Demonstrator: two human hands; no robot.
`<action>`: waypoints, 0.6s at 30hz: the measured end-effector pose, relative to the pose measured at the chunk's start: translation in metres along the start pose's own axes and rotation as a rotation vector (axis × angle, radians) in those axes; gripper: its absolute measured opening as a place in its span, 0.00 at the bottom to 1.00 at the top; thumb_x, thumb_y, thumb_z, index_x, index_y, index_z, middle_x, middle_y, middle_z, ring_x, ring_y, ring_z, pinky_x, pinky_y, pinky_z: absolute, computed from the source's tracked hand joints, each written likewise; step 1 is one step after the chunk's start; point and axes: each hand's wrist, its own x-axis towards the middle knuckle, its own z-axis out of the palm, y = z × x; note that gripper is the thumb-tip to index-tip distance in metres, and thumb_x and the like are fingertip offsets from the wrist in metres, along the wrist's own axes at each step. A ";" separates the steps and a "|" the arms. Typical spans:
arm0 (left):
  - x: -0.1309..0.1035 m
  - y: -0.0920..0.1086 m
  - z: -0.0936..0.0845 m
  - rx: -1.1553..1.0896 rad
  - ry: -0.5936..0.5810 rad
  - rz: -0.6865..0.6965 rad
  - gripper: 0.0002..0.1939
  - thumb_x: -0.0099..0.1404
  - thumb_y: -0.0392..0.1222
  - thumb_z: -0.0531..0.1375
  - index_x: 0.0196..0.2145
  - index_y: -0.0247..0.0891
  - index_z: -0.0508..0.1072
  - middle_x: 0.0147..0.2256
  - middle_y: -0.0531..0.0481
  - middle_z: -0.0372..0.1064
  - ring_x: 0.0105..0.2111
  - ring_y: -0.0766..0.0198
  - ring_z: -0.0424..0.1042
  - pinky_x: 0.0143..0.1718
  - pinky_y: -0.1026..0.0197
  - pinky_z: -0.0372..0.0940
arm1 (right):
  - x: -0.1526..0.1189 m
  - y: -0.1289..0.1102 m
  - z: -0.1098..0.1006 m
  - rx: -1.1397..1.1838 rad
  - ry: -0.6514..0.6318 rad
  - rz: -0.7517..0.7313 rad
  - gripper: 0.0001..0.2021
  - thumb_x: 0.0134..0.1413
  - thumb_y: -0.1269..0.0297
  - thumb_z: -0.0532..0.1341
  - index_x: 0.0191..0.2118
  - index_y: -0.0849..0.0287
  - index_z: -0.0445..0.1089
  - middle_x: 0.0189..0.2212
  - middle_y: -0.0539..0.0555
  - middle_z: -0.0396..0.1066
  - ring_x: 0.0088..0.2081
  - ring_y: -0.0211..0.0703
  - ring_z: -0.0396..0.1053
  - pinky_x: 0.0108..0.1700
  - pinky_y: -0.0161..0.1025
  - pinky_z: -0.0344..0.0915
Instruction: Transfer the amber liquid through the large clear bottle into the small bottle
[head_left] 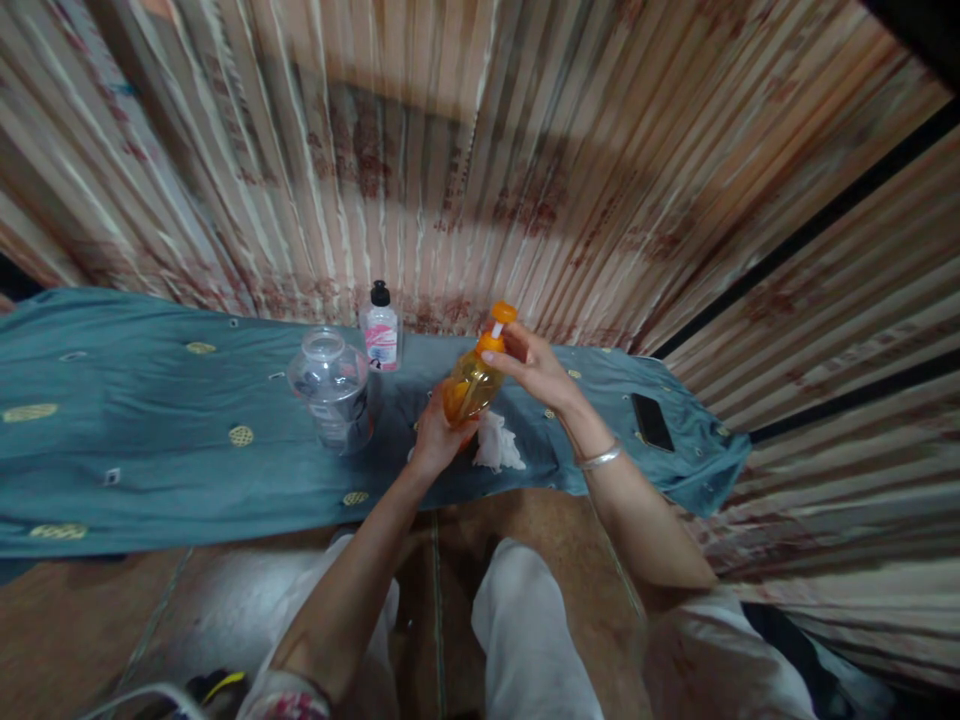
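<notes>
A pump bottle point(473, 384) of see-through amber plastic, with an orange pump top point(502, 314), is tilted to the right above the cloth-covered table. My left hand point(439, 428) is wrapped round its lower body. My right hand point(531, 365) closes on the orange collar at its neck, thumb in front and fingers behind. Crumpled white tissue point(498, 443) lies just below the bottle. To the left stand a clear, wide-bodied plastic jar point(330, 385) with no lid on its mouth and a clear bottle point(382, 335) with a black cap and pink label.
A teal cloth with yellow patterns point(187, 440) covers the long, narrow table. A dark phone point(652, 421) lies near its right end. Pleated patterned curtains point(420, 180) hang close behind and at the right. Brown floor tiles point(457, 600) show below.
</notes>
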 end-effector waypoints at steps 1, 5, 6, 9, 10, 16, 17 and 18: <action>0.000 0.000 0.000 0.006 0.005 -0.002 0.33 0.51 0.43 0.71 0.54 0.40 0.67 0.49 0.43 0.76 0.49 0.49 0.77 0.54 0.45 0.70 | 0.001 0.000 -0.001 -0.013 -0.012 -0.002 0.28 0.41 0.37 0.71 0.41 0.54 0.72 0.40 0.52 0.75 0.45 0.46 0.71 0.56 0.47 0.65; 0.000 -0.002 0.001 0.009 0.017 -0.005 0.34 0.50 0.40 0.72 0.54 0.39 0.67 0.50 0.42 0.76 0.50 0.48 0.77 0.55 0.44 0.70 | 0.003 0.001 -0.003 -0.146 0.044 -0.002 0.26 0.41 0.38 0.71 0.35 0.55 0.72 0.35 0.51 0.74 0.41 0.45 0.70 0.53 0.46 0.66; 0.000 -0.003 0.001 0.007 0.017 -0.005 0.34 0.50 0.39 0.72 0.54 0.40 0.67 0.50 0.43 0.76 0.50 0.48 0.77 0.55 0.43 0.70 | 0.003 0.001 -0.003 -0.172 0.064 -0.004 0.25 0.40 0.38 0.72 0.35 0.55 0.72 0.35 0.51 0.74 0.41 0.45 0.70 0.53 0.46 0.66; 0.000 -0.003 0.001 0.006 0.004 -0.007 0.33 0.50 0.39 0.71 0.54 0.41 0.67 0.49 0.44 0.76 0.50 0.49 0.77 0.55 0.44 0.70 | 0.002 -0.001 -0.003 -0.159 0.044 -0.017 0.27 0.40 0.39 0.72 0.38 0.55 0.73 0.37 0.51 0.75 0.42 0.46 0.71 0.53 0.46 0.66; 0.000 -0.003 0.001 0.009 0.000 -0.007 0.33 0.51 0.39 0.71 0.54 0.41 0.67 0.50 0.44 0.76 0.50 0.49 0.77 0.55 0.45 0.69 | 0.002 -0.001 -0.003 -0.131 0.015 -0.019 0.27 0.41 0.39 0.72 0.40 0.55 0.73 0.37 0.51 0.75 0.43 0.46 0.71 0.53 0.45 0.67; 0.000 -0.002 0.000 0.018 0.005 -0.016 0.34 0.50 0.39 0.71 0.54 0.41 0.67 0.51 0.43 0.75 0.52 0.48 0.76 0.56 0.45 0.69 | 0.002 0.003 -0.004 -0.152 0.050 -0.001 0.25 0.42 0.37 0.70 0.35 0.54 0.73 0.35 0.51 0.75 0.42 0.46 0.71 0.51 0.46 0.67; 0.000 -0.002 0.000 0.018 0.001 -0.019 0.34 0.50 0.39 0.71 0.54 0.40 0.67 0.51 0.43 0.75 0.52 0.48 0.76 0.56 0.45 0.69 | 0.002 0.003 -0.004 -0.181 0.090 0.001 0.25 0.41 0.37 0.71 0.35 0.54 0.73 0.35 0.51 0.75 0.42 0.47 0.71 0.51 0.46 0.67; 0.000 -0.002 0.000 0.020 -0.002 -0.023 0.34 0.50 0.39 0.71 0.55 0.40 0.66 0.51 0.43 0.75 0.51 0.48 0.76 0.56 0.44 0.69 | 0.002 0.004 -0.003 -0.206 0.115 0.003 0.25 0.40 0.38 0.72 0.35 0.54 0.72 0.35 0.51 0.75 0.42 0.47 0.71 0.52 0.46 0.67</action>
